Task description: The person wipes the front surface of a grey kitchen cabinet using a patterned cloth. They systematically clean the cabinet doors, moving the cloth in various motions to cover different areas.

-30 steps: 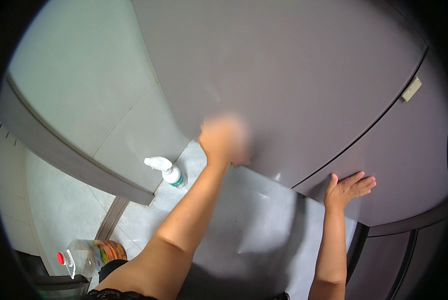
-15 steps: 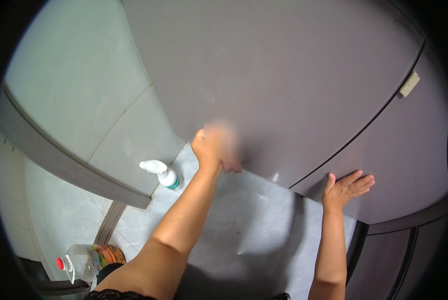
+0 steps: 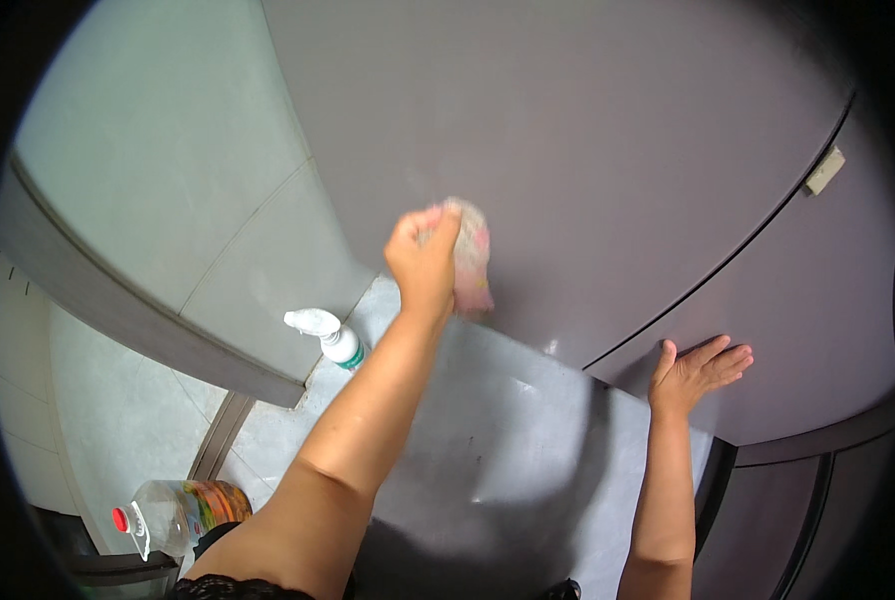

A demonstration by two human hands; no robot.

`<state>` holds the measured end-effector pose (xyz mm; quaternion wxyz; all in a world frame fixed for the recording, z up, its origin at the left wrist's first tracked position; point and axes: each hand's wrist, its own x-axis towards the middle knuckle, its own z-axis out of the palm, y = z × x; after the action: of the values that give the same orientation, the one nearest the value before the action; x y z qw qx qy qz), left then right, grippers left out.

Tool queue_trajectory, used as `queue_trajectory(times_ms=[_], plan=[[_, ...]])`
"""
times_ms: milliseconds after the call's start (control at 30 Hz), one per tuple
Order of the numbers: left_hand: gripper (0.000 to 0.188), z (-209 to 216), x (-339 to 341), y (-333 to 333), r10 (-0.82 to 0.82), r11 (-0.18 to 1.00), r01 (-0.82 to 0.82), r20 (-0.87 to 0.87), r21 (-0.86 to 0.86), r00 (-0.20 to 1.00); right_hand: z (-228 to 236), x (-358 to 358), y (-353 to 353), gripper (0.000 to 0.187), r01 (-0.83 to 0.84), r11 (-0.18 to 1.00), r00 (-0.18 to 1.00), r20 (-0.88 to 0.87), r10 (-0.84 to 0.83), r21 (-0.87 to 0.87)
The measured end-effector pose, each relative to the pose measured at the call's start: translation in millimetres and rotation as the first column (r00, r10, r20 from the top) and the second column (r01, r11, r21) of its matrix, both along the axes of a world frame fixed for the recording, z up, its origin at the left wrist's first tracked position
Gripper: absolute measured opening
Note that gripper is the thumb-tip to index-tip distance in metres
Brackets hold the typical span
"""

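My left hand (image 3: pixel 423 260) is closed round a pink and whitish cloth (image 3: pixel 475 262), near the lower part of a large grey-mauve panel (image 3: pixel 568 180). The cloth hangs from the fist beside the panel; whether it touches cannot be told. Across a dark seam, a second panel of the same colour (image 3: pixel 788 300) has my right hand (image 3: pixel 693 375) laid against it, fingers spread and nothing in them. A white spray bottle (image 3: pixel 340 345) with a green label stands on the floor, left of my left forearm.
A clear plastic jug (image 3: pixel 168 518) with a red cap and colourful label is at the lower left. A pale block (image 3: pixel 826 171) sits by the seam, upper right. Grey tiled floor (image 3: pixel 488 440) runs below, and a door frame (image 3: pixel 148 290) edges the left side.
My left hand has moved up a little with the cloth, which now shows more clearly beside the fist. My right hand stays pressed at almost the same place.
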<state>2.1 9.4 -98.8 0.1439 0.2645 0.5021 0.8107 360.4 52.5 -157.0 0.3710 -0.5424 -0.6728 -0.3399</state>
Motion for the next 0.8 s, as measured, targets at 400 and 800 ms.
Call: queue_trajectory(times_ms=[400,800], plan=[[0.020,-60.6,-19.3,-6.8,-0.011,0.979,0.024,0.064,-0.201,0.998,5.5,-4.2,-3.6,0.090,-0.019,1.000,1.000,-0.013,0.018,-0.011],[0.022,-75.6,10.6,-4.5,-0.055,0.991,0.093,0.333,-0.097,0.941,1.2,0.7,-3.9,0.091,-0.014,1.000,1.000,-0.015,0.014,-0.017]])
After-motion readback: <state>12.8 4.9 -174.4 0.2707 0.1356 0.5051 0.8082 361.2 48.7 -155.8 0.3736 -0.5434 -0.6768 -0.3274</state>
